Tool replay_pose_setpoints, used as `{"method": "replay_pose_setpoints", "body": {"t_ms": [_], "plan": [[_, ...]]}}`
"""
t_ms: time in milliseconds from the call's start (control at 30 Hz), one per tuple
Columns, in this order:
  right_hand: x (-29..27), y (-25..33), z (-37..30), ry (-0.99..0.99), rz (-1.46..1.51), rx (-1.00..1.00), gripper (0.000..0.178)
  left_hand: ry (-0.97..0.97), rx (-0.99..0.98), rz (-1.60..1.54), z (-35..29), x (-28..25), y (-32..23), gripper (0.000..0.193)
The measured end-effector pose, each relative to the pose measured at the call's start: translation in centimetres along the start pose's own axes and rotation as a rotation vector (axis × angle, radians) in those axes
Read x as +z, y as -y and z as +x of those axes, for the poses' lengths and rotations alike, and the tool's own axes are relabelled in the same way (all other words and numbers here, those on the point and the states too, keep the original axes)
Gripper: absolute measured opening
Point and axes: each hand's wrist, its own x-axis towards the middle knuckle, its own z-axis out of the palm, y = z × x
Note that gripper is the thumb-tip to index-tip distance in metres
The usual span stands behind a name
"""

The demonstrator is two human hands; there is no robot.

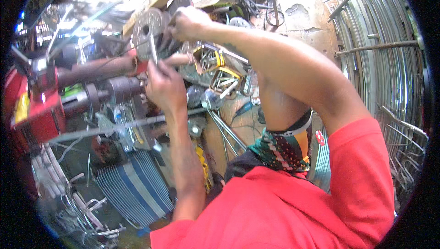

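Note:
My left hand is closed round the lower end of a short, shiny metal rod, possibly a wrench. The rod's upper end lies against a round grey metal disc with a hole in its middle. My right hand is curled at the far right side of the disc, beside a stack of dark rounded parts. Its fingertips are partly hidden and blurred, so what they grip cannot be made out.
A red machine with a thick rusty pipe stands left. Containers of metal tools sit right of my left hand. Long metal bars line the right side; a striped blue-grey panel lies lower left.

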Motion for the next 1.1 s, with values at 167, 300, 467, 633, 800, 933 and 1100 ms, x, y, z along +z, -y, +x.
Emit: {"method": "replay_pose_setpoints", "body": {"t_ms": [167,300,467,633,800,933,1100], "plan": [[0.4,-0.3,0.0,0.019,0.05,0.046,0.032,-0.251,0.147,-0.282,-0.4,-1.3,0.1,0.029],[0.7,-0.5,0.2,0.024,0.025,0.036,0.03,-0.263,0.236,-0.13,0.2,-0.9,-0.5,0.017],[0.5,-0.8,0.3,-0.016,0.007,-0.009,0.028,-0.065,-0.05,-0.245,-0.4,-0.3,-0.4,0.023],[0.5,0.4,0.5,-0.032,0.198,-0.07,0.029,-0.213,0.086,-0.223,0.2,-1.0,0.8,0.022],[-0.5,0.7,0.8,0.03,0.142,-0.004,0.029,-0.164,-0.028,-0.297,0.3,-0.6,0.7,0.021],[-1.2,-0.5,1.2,0.086,0.191,-0.082,0.034,-0.172,-0.063,-0.353,0.8,0.2,0.3,0.022],[-1.8,-1.8,1.7,0.18,0.193,-0.124,0.046,-0.17,-0.075,-0.331,1.8,0.9,0.0,0.023]]}}
